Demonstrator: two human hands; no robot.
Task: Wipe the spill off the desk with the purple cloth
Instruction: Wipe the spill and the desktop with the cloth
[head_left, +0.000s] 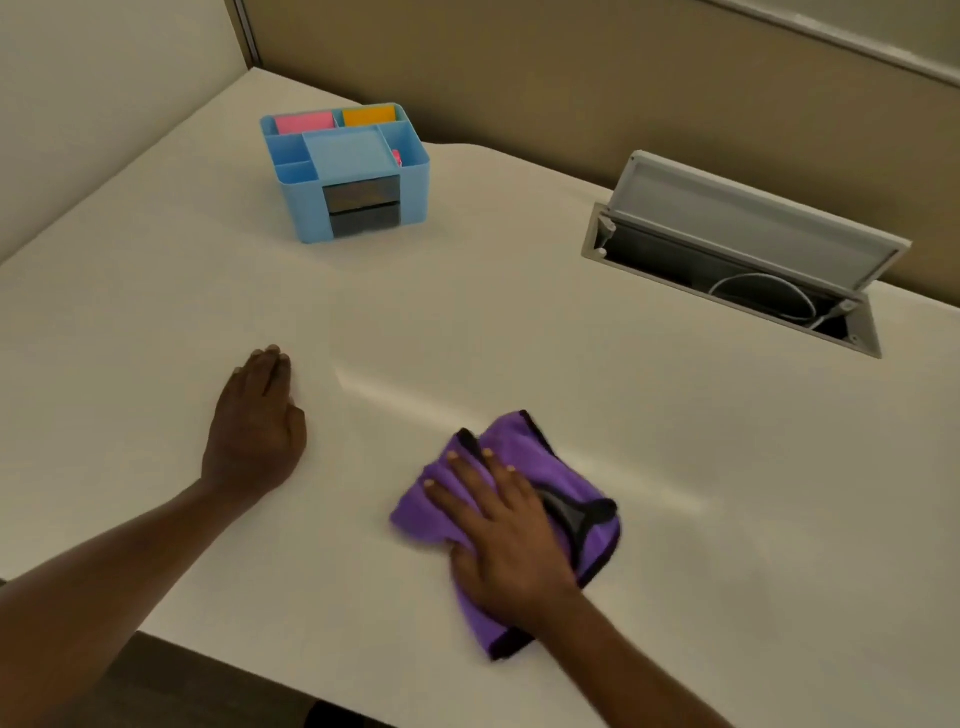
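Step in hand: mid-wipe, judging by the smeared left edge of the cloth.
R hand (506, 540): flat, fingers straight and spread, palm pressing down on the cloth; no pinch, nothing curled round it.
L hand (257, 431): flat on the desk (675, 441), fingers together, holding nothing; looks like a brace, left of centre.
Purple cloth (519, 441): lower centre of frame, under the R hand and flat on the desk, near its front edge. Bunched/folded, black trim showing.
Cloth axis: approx as wide as long. Longest run goes from its top corner at mid-frame down to its bottom corner by the wrist. R fingers point to upper left.
Spill: can't tell for sure. A pale shiny streak (395, 395) slants from centre to lower right, passing behind the cloth; may be wet sheen or just glare.
Doing it well: keep the palm flat w/ even pressure, overlap strokes along the streak, and work inward so liquid isn't pushed off the front edge. Refold to a dry face if it smears.
Watch: open cable hatch (737, 260) at right; keep wet away from it.
Also there: blue organiser (353, 176), upper left, well apart.
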